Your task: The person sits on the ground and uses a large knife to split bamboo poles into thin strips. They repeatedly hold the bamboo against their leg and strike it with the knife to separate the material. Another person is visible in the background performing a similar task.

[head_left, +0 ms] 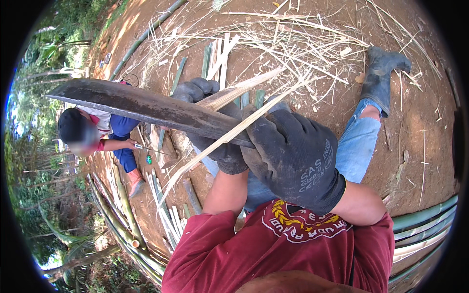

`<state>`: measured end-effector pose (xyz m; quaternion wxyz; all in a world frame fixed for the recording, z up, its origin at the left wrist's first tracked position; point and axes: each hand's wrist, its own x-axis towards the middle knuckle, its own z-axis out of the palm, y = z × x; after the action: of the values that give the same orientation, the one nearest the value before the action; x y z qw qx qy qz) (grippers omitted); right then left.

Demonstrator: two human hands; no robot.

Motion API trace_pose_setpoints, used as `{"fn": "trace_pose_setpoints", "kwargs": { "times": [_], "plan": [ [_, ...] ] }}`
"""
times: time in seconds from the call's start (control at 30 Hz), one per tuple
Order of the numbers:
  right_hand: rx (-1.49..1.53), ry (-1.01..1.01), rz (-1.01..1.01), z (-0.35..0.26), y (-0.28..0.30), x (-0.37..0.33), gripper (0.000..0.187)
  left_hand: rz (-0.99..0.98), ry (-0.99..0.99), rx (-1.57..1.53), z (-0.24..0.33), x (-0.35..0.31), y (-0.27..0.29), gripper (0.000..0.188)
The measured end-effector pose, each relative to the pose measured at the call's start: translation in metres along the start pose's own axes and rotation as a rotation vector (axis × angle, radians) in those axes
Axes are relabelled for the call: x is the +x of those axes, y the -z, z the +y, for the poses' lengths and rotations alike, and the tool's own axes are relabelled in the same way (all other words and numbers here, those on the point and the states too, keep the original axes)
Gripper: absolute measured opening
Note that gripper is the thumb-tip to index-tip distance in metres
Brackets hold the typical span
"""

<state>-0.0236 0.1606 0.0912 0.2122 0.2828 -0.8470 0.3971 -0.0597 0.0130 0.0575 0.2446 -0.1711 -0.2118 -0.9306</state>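
Both my hands wear dark gloves and are close together in front of my chest. My right hand [295, 156] is closed around the handle end of a machete [141, 105]; its wide, dark-stained blade stretches to the left. Behind the blade, my left hand [195, 90] grips a pale split bamboo strip [244, 89], its fingers curled above the blade and its palm partly hidden. A thin bamboo sliver [234, 132] crosses in front of the blade and by my right fingers, curving down to the left. Whether it is still joined to the strip I cannot tell.
Bamboo shavings [293, 39] and cut slats [222, 61] litter the dirt ground. A co-worker [105, 127] crouches at left with a bladed tool. Bamboo poles [124, 215] lie at lower left, more split bamboo [425, 219] at right. My rubber boot [378, 80] is at upper right.
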Motion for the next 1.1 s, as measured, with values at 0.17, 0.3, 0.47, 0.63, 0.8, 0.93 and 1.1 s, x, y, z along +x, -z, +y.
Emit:
{"fn": "trace_pose_setpoints", "kwargs": {
  "times": [0.17, 0.3, 0.47, 0.63, 0.8, 0.93, 1.1],
  "plan": [
    [0.002, -0.002, 0.005, 0.003, -0.002, -0.003, 0.043, 0.042, -0.010, -0.058, -0.001, -0.002, 0.008, 0.016],
    [0.022, 0.007, -0.025, 0.002, 0.005, -0.003, 0.046, 0.048, -0.086, 0.194, -0.008, -0.003, -0.008, 0.016],
    [0.009, 0.004, -0.010, -0.001, 0.005, -0.004, 0.049, 0.068, -0.007, -0.162, -0.005, 0.001, 0.006, 0.016],
    [-0.036, 0.047, 0.039, 0.002, 0.005, -0.006, 0.052, 0.109, 0.092, -0.324, -0.002, 0.001, 0.001, 0.015],
    [-0.075, 0.035, 0.036, 0.000, 0.005, -0.006, 0.050, 0.080, 0.049, -0.272, -0.005, -0.002, 0.008, 0.016],
    [-0.096, 0.046, 0.058, 0.000, 0.007, -0.006, 0.045, 0.029, 0.027, -0.155, -0.006, -0.003, 0.012, 0.023],
    [-0.100, 0.053, 0.035, 0.001, 0.009, -0.003, 0.039, -0.080, -0.004, 0.099, -0.003, -0.006, 0.016, 0.031]
  ]
}}
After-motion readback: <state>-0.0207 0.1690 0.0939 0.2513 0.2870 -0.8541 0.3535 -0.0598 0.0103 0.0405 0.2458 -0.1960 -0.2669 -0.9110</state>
